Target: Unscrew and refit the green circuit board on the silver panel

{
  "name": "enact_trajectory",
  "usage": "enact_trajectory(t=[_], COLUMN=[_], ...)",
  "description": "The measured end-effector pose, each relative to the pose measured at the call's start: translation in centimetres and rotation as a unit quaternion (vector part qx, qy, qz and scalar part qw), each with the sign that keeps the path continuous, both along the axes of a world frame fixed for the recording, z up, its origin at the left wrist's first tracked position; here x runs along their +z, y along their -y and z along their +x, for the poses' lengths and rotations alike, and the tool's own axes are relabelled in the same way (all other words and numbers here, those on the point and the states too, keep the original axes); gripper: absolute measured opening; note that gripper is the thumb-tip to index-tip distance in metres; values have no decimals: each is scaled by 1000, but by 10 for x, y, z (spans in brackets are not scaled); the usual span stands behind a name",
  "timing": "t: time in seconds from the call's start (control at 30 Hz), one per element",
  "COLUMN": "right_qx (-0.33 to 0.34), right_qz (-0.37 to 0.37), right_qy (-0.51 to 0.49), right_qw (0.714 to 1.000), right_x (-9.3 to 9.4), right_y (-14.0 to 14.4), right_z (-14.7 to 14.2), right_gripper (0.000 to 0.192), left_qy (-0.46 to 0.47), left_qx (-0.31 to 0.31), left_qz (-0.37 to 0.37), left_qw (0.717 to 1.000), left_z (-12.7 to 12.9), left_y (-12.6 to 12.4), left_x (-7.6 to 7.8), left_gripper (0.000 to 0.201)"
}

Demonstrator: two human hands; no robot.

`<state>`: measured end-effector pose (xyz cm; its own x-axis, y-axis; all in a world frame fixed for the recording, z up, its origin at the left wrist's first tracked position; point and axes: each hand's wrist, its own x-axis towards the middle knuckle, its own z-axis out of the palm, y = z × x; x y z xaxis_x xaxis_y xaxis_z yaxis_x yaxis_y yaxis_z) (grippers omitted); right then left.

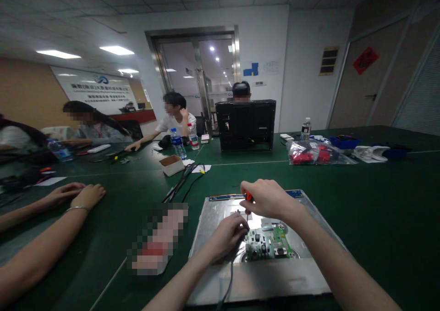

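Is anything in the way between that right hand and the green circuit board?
Nothing visible besides the screwdriver the right hand holds; the left hand is close by its lower end, beside the circuit board.

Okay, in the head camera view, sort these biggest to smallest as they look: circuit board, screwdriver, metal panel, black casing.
1. Metal panel
2. Black casing
3. Circuit board
4. Screwdriver, partly covered by the right hand
The casing stands farther off, so its real size is unsure.
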<state>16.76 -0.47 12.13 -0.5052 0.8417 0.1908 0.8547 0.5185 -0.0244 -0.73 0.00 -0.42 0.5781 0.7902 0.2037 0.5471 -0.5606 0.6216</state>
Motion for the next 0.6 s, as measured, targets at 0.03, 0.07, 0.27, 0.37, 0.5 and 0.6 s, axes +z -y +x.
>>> enact_trajectory(t=[0.03,0.07,0.27,0.37,0.5,0.6], right_qx=[3,6,16,19,17,39], right_qz=[4,7,2,-4,-14,-24], right_qy=[-3,-5,-7,-8,-12,-34], right_qw=[1000,1000,1000,1000,1000,998], right_x=[0,-1,-1,0,0,0], right_y=[1,1,3,3,4,4], right_z=[-1,-1,0,0,1,2], right_gripper=[20,20,19,20,21,23], left_qy=[4,6,-4,-4,-1,3], left_qx=[0,0,4,8,8,6], left_qz=[2,4,-4,-8,-8,-2], left_qw=[1000,1000,1000,1000,1000,1000], left_z=[0,0,1,1,1,0], left_y=[0,-1,0,1,-1,-3], left_x=[-1,-2,-2,0,-2,-5], left_gripper=[11,10,9,8,7,8])
